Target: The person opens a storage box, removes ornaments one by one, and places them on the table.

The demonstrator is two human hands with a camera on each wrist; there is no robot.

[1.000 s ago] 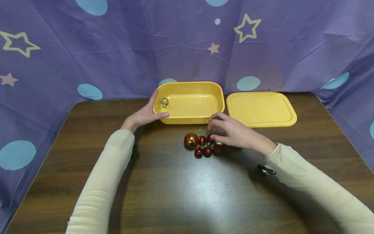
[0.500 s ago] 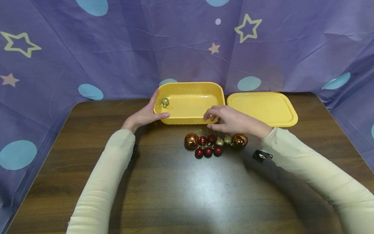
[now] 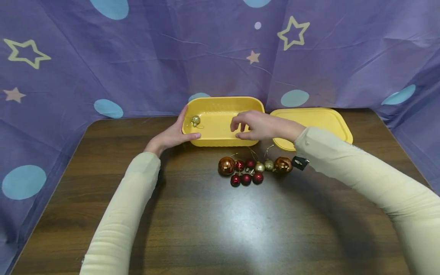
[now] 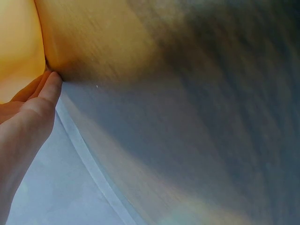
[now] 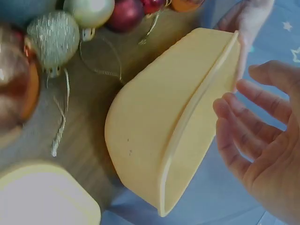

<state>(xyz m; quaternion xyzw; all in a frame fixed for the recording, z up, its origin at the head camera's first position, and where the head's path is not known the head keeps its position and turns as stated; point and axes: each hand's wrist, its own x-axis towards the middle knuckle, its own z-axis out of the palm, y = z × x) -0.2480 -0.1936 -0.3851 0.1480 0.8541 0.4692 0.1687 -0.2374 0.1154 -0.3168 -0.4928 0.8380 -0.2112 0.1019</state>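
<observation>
My left hand [image 3: 170, 136] holds the left end of the yellow plastic box [image 3: 225, 143], thumb over the front rim and fingers along the end wall. The left wrist view shows its fingers against the yellow wall. Inside the box at the left lies a small glittery gold bauble [image 3: 195, 120] with a string. Above the box's right half hovers my right hand [image 3: 258, 125]; its fingers [image 5: 243, 133] are loosely bent with nothing between them. In front of the box, several dark red baubles [image 3: 246, 179], two gold ones [image 3: 259, 167] and two larger copper ones [image 3: 226, 166] sit in a cluster.
A flat yellow lid [image 3: 321, 116] lies right of the box, partly covered by my right forearm. Behind the brown wooden table [image 3: 192, 229] hangs a purple curtain [image 3: 213, 46] with stars and dots. Hanging strings [image 5: 61, 126] trail from some baubles.
My right hand has moved up and left from the bauble cluster to above the box, uncovering the right-hand gold and copper baubles. The left hand stays on the box.
</observation>
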